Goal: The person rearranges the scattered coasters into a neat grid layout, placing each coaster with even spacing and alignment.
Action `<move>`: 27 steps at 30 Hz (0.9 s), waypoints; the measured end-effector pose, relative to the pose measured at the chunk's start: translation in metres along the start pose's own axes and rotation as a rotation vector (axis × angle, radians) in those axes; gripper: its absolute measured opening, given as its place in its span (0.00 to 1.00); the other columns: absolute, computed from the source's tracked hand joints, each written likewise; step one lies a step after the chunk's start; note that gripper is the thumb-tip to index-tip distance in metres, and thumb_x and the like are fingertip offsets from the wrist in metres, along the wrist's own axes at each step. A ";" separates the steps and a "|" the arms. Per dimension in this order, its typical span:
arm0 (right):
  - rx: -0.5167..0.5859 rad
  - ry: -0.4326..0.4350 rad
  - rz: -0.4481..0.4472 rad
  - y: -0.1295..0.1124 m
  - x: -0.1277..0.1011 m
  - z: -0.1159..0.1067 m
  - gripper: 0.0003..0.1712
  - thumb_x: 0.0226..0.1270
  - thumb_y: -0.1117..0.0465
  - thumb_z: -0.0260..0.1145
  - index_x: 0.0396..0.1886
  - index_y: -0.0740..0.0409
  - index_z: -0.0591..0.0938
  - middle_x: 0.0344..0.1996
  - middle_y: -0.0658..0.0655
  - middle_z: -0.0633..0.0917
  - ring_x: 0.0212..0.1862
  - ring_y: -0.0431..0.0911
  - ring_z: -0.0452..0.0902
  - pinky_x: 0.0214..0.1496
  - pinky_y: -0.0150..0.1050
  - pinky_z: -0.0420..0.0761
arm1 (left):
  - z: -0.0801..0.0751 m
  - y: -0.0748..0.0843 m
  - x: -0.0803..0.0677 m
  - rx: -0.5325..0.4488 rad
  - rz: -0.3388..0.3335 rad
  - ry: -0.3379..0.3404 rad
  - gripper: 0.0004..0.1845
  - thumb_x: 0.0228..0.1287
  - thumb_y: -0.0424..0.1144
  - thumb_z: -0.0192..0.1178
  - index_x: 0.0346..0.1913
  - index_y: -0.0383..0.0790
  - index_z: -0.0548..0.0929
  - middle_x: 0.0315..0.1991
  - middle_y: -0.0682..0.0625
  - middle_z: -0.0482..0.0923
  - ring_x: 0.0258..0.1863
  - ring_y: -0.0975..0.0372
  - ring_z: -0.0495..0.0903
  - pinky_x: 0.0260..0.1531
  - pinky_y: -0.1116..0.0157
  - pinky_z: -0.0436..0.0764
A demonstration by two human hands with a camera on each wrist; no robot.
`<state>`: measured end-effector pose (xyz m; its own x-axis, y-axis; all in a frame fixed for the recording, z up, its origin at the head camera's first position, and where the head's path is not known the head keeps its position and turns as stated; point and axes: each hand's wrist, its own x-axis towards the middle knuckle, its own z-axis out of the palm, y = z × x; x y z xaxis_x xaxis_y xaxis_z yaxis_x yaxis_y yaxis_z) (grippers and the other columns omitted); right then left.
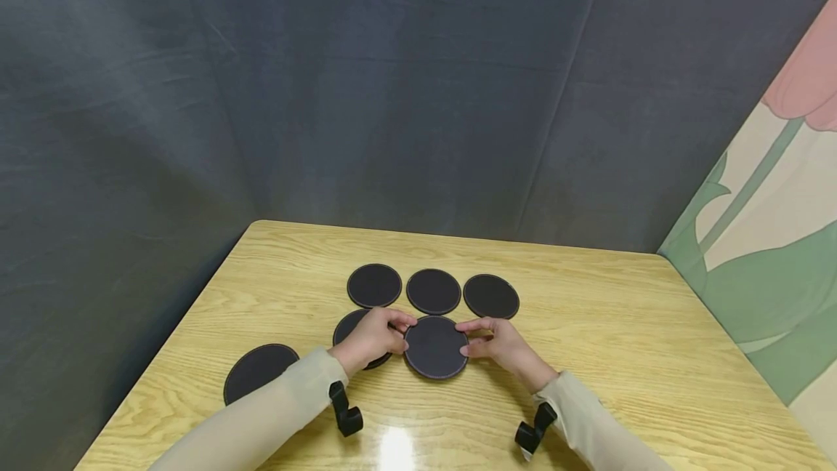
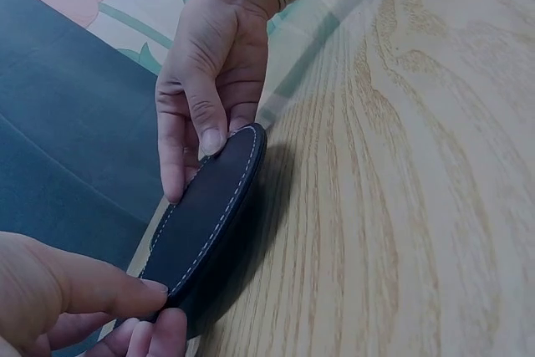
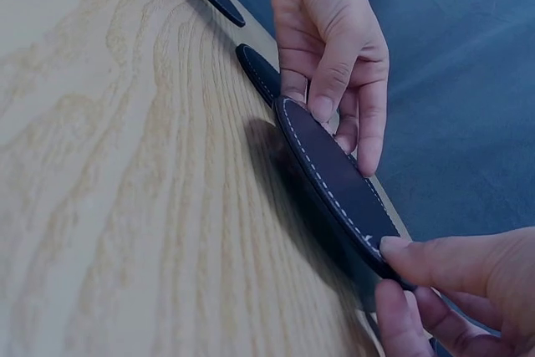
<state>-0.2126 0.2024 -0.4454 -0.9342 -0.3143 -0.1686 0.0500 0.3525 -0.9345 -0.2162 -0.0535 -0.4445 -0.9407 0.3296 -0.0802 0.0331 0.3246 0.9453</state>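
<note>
A round black coaster (image 1: 436,347) with pale stitching round its rim is held between both hands. Its shadow on the wood in the wrist views shows it slightly raised off the table. My left hand (image 1: 373,338) pinches the coaster's left edge between thumb and fingers; the right hand (image 1: 502,346) pinches the opposite edge. Partly hidden beneath the left hand lies another coaster (image 1: 349,325). Both hands also appear on the held coaster (image 2: 205,215) in the left wrist view, and the right wrist view shows the coaster's (image 3: 334,169) stitched rim clearly.
Behind the hands, three coasters lie in a row: left (image 1: 375,286), middle (image 1: 434,291) and right (image 1: 491,296). One more coaster (image 1: 258,373) sits at the left, partly covered by the left sleeve. The wooden table (image 1: 628,333) meets a dark curtain (image 1: 418,93) at the back.
</note>
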 end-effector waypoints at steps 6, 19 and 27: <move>-0.013 0.015 0.012 0.000 0.001 0.002 0.24 0.56 0.71 0.71 0.54 0.71 0.80 0.56 0.69 0.74 0.38 0.41 0.80 0.40 0.31 0.82 | 0.001 0.003 -0.001 0.024 -0.022 0.010 0.24 0.45 0.17 0.63 0.50 0.30 0.84 0.40 0.42 0.77 0.36 0.59 0.71 0.27 0.71 0.73; -0.044 0.038 0.014 -0.001 0.002 0.003 0.24 0.54 0.72 0.72 0.53 0.71 0.81 0.56 0.69 0.74 0.39 0.41 0.80 0.39 0.30 0.82 | 0.001 0.005 0.000 0.073 -0.019 -0.002 0.24 0.45 0.17 0.63 0.50 0.30 0.84 0.42 0.42 0.78 0.37 0.59 0.71 0.35 0.68 0.75; -0.089 0.049 0.001 0.000 0.003 0.004 0.23 0.53 0.72 0.73 0.52 0.69 0.82 0.54 0.68 0.74 0.37 0.41 0.79 0.35 0.29 0.80 | 0.002 0.004 0.000 0.109 -0.029 0.004 0.23 0.46 0.18 0.65 0.50 0.32 0.84 0.41 0.43 0.78 0.38 0.59 0.71 0.37 0.67 0.76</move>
<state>-0.2142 0.1974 -0.4471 -0.9505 -0.2709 -0.1520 0.0215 0.4308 -0.9022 -0.2157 -0.0499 -0.4413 -0.9430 0.3156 -0.1054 0.0425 0.4285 0.9025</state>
